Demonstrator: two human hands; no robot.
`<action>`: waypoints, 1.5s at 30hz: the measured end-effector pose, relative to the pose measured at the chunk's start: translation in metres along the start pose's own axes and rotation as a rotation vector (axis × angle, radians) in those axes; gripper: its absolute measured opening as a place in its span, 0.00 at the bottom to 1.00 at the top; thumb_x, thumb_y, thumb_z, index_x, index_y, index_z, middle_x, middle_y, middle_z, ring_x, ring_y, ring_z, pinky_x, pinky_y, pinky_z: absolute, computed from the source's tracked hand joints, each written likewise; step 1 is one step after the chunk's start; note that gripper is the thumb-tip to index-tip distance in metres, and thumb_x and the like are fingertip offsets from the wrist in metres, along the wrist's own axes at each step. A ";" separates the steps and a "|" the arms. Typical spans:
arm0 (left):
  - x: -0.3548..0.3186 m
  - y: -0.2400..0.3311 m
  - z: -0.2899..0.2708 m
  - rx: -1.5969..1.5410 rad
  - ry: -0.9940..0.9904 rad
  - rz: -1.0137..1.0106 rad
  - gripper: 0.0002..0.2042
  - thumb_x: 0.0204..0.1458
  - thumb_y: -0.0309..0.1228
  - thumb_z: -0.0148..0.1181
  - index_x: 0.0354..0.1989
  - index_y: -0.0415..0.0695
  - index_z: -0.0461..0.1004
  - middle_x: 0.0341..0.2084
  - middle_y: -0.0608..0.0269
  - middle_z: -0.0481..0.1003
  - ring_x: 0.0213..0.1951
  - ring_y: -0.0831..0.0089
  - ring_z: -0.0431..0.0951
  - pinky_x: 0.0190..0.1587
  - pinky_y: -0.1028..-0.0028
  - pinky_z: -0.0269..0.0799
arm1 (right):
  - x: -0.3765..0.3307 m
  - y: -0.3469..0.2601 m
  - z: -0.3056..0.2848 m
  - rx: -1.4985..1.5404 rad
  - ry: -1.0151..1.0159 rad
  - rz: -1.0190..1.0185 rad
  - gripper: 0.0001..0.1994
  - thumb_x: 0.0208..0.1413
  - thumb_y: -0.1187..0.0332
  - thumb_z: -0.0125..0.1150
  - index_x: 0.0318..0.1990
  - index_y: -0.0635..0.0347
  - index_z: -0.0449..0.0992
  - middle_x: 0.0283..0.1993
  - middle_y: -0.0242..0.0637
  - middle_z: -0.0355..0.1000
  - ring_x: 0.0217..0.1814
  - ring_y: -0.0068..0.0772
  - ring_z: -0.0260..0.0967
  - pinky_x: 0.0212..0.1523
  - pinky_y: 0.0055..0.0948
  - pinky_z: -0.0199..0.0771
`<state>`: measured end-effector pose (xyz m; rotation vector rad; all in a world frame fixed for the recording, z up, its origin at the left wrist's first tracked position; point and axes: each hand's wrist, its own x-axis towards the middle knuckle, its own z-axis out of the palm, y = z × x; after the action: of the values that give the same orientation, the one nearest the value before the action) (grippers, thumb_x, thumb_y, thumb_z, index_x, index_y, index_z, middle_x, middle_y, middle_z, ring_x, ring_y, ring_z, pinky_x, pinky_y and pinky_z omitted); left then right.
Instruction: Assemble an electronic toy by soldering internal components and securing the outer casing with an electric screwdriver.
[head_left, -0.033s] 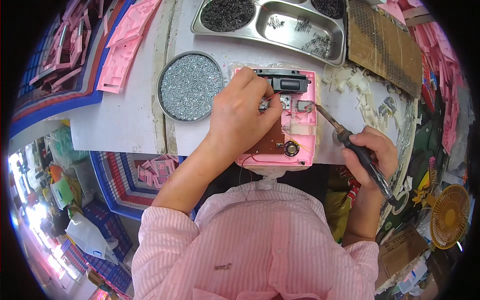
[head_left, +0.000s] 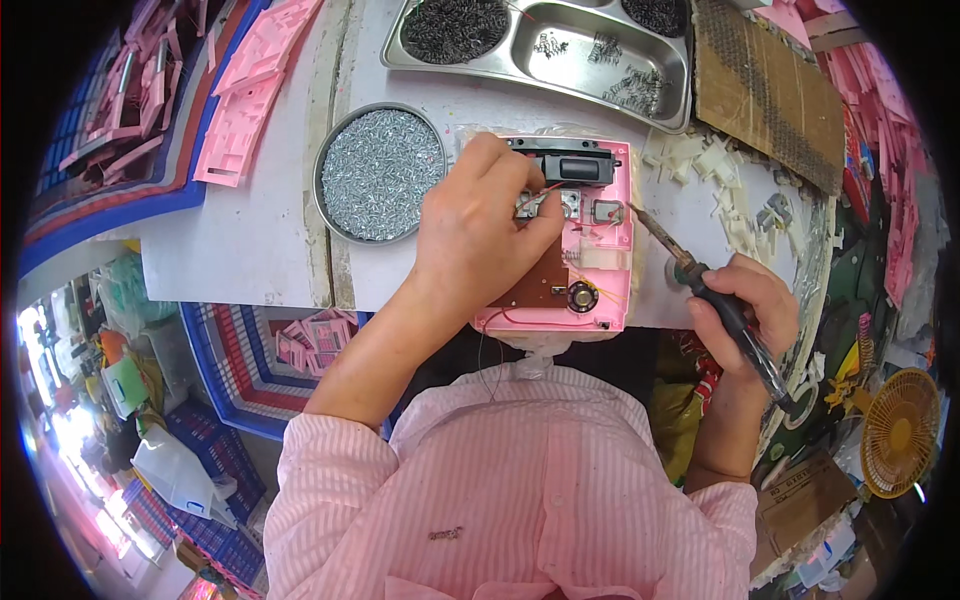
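Observation:
A pink plastic housing (head_left: 617,290) lies on the worktable, fitted with a black battery-box-like part (head_left: 580,170), a brown circuit board (head_left: 530,285), a small round speaker (head_left: 582,296) and a small metal-cased part (head_left: 607,210). My left hand (head_left: 480,215) rests over its left side, finger and thumb pinched around a thin red wire (head_left: 553,186); the palm hides part of the inside. My right hand (head_left: 752,305) grips a soldering iron (head_left: 728,320) by its black handle. The iron's tip is at the housing's right wall, beside the small metal-cased part.
A round tin (head_left: 435,135) full of small screws stands left of the housing. Beyond is a steel compartment tray (head_left: 550,80) with springs. White plastic pieces (head_left: 735,190) and a cardboard sheet (head_left: 770,90) lie to the right. Pink parts (head_left: 245,90) are at the left.
The soldering iron's tip has shifted slightly right, away from the small metal-cased part, and my right hand with it. My left hand has barely moved.

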<state>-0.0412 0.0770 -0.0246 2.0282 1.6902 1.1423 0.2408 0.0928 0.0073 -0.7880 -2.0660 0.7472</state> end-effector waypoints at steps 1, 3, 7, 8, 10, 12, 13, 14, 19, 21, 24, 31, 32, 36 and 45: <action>0.001 0.006 -0.005 -0.019 0.011 0.008 0.08 0.44 0.24 0.69 0.30 0.42 0.75 0.28 0.60 0.71 0.26 0.62 0.75 0.26 0.65 0.72 | -0.005 0.000 -0.004 0.006 0.024 0.011 0.16 0.42 0.77 0.74 0.41 0.64 0.78 0.22 0.38 0.72 0.18 0.28 0.61 0.19 0.26 0.56; -0.001 0.026 -0.020 -0.063 0.033 0.022 0.08 0.44 0.22 0.70 0.32 0.41 0.77 0.29 0.62 0.72 0.26 0.66 0.74 0.26 0.69 0.71 | -0.015 -0.002 -0.011 0.008 0.060 0.045 0.16 0.42 0.77 0.74 0.41 0.65 0.77 0.22 0.38 0.71 0.18 0.27 0.61 0.19 0.25 0.55; -0.012 0.046 -0.020 -0.082 -0.525 0.200 0.13 0.45 0.27 0.70 0.40 0.44 0.77 0.34 0.62 0.73 0.32 0.62 0.78 0.30 0.66 0.75 | -0.021 -0.006 -0.016 0.013 0.082 0.093 0.17 0.42 0.77 0.74 0.41 0.65 0.77 0.22 0.37 0.71 0.18 0.27 0.60 0.20 0.25 0.54; -0.014 0.046 -0.014 -0.047 -0.581 0.233 0.13 0.46 0.27 0.69 0.40 0.44 0.77 0.34 0.62 0.73 0.32 0.62 0.78 0.30 0.66 0.75 | -0.020 -0.007 -0.014 0.020 0.081 0.093 0.17 0.42 0.77 0.74 0.41 0.65 0.77 0.22 0.37 0.71 0.19 0.27 0.60 0.20 0.25 0.54; -0.012 0.042 -0.005 0.024 -0.691 0.305 0.13 0.47 0.27 0.68 0.42 0.45 0.77 0.34 0.61 0.73 0.33 0.62 0.79 0.31 0.65 0.76 | -0.019 -0.008 -0.014 -0.005 0.084 0.070 0.17 0.42 0.77 0.75 0.42 0.64 0.77 0.22 0.37 0.71 0.19 0.26 0.61 0.21 0.25 0.54; -0.011 0.040 -0.006 -0.100 -0.617 0.219 0.10 0.48 0.24 0.67 0.40 0.42 0.79 0.34 0.61 0.75 0.34 0.62 0.80 0.32 0.68 0.77 | -0.023 -0.010 -0.016 -0.015 0.101 0.106 0.18 0.42 0.77 0.75 0.43 0.64 0.77 0.24 0.38 0.72 0.21 0.26 0.63 0.22 0.24 0.57; -0.013 0.034 -0.005 -0.203 -0.562 0.164 0.09 0.48 0.23 0.68 0.39 0.41 0.80 0.34 0.61 0.76 0.34 0.62 0.81 0.33 0.69 0.77 | -0.030 -0.012 -0.019 -0.013 0.117 0.154 0.19 0.43 0.77 0.75 0.44 0.64 0.78 0.25 0.38 0.73 0.23 0.26 0.64 0.24 0.24 0.60; -0.014 0.029 -0.006 -0.304 -0.505 0.107 0.09 0.48 0.22 0.68 0.38 0.40 0.81 0.34 0.61 0.77 0.34 0.63 0.81 0.33 0.70 0.77 | -0.036 -0.014 -0.019 -0.010 0.131 0.202 0.19 0.43 0.78 0.75 0.45 0.64 0.78 0.27 0.39 0.74 0.24 0.26 0.66 0.25 0.24 0.62; -0.019 0.032 -0.003 -0.449 -0.487 -0.270 0.06 0.50 0.26 0.70 0.34 0.39 0.80 0.25 0.58 0.78 0.26 0.65 0.79 0.31 0.68 0.75 | -0.014 -0.015 0.049 0.031 0.121 0.202 0.25 0.44 0.81 0.73 0.54 0.63 0.77 0.40 0.42 0.77 0.40 0.41 0.77 0.40 0.29 0.76; -0.017 0.034 -0.005 -0.502 -0.516 -0.407 0.07 0.51 0.26 0.70 0.34 0.39 0.80 0.23 0.57 0.78 0.24 0.65 0.78 0.29 0.68 0.74 | -0.001 -0.013 0.064 0.043 0.106 0.142 0.27 0.42 0.84 0.71 0.55 0.62 0.77 0.40 0.43 0.77 0.40 0.43 0.77 0.41 0.30 0.77; -0.021 0.031 -0.004 -0.503 -0.465 -0.312 0.07 0.50 0.26 0.70 0.33 0.38 0.79 0.23 0.57 0.78 0.24 0.66 0.78 0.29 0.69 0.73 | 0.006 -0.006 0.075 0.120 0.097 0.071 0.29 0.41 0.86 0.70 0.55 0.62 0.77 0.40 0.43 0.77 0.40 0.42 0.77 0.42 0.31 0.77; -0.019 0.029 -0.008 -0.458 -0.527 -0.273 0.05 0.52 0.22 0.69 0.35 0.36 0.80 0.26 0.62 0.80 0.25 0.80 0.78 0.29 0.77 0.73 | 0.001 -0.008 0.076 0.121 0.104 0.037 0.29 0.43 0.88 0.69 0.57 0.62 0.76 0.39 0.42 0.77 0.37 0.39 0.77 0.38 0.30 0.77; -0.019 0.028 -0.008 -0.455 -0.525 -0.268 0.05 0.52 0.22 0.69 0.35 0.36 0.80 0.26 0.62 0.80 0.25 0.80 0.77 0.29 0.77 0.73 | 0.001 -0.007 0.077 0.119 0.114 0.015 0.29 0.43 0.88 0.69 0.57 0.62 0.76 0.39 0.42 0.77 0.36 0.39 0.77 0.37 0.30 0.77; -0.020 0.030 -0.008 -0.480 -0.483 -0.284 0.06 0.50 0.26 0.70 0.33 0.38 0.79 0.24 0.56 0.78 0.25 0.65 0.79 0.30 0.69 0.74 | 0.001 -0.008 0.079 0.054 0.128 -0.004 0.30 0.43 0.88 0.69 0.57 0.62 0.75 0.38 0.42 0.77 0.37 0.42 0.77 0.38 0.32 0.77; -0.021 0.031 -0.006 -0.472 -0.455 -0.219 0.04 0.54 0.21 0.67 0.37 0.36 0.80 0.27 0.59 0.78 0.28 0.75 0.78 0.31 0.74 0.73 | -0.014 -0.014 0.086 -0.082 0.173 -0.052 0.28 0.45 0.85 0.69 0.57 0.62 0.74 0.38 0.41 0.75 0.39 0.44 0.75 0.56 0.48 0.76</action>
<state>-0.0239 0.0472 -0.0086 1.6067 1.2380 0.8255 0.1734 0.0529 -0.0336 -0.8122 -1.9630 0.5491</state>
